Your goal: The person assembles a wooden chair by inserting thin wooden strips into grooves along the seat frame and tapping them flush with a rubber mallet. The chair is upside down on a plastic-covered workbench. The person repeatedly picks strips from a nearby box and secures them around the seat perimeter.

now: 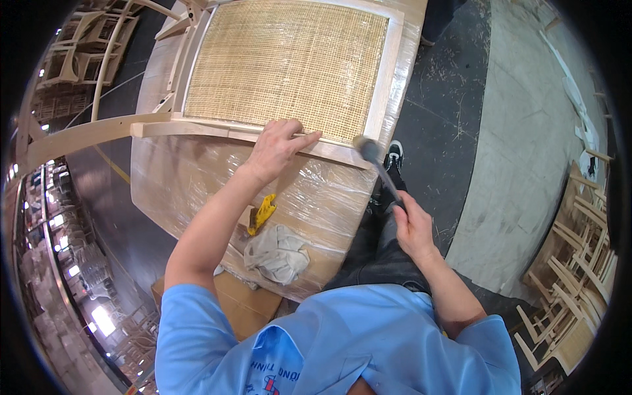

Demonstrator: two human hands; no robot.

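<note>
A pale wooden chair frame (217,130) with a woven cane panel (289,62) lies on its side on a plastic-wrapped table. My left hand (276,150) is closed over the frame's near rail, with one digit stretched to the right along the panel's edge. In my right hand (415,229) is the dark handle of a mallet (368,149). The mallet's rounded head hangs at the near right corner of the panel; whether it touches the wood I cannot tell. Parts of my left fingers are hidden behind the hand.
On the wrapped table (316,197), nearer me, lie a yellow-handled tool (263,213) and a crumpled grey-white cloth (276,254). A cardboard piece (240,296) sits below the table's near edge. Wooden chair frames (573,283) are stacked at the right; more chairs (79,52) stand at far left.
</note>
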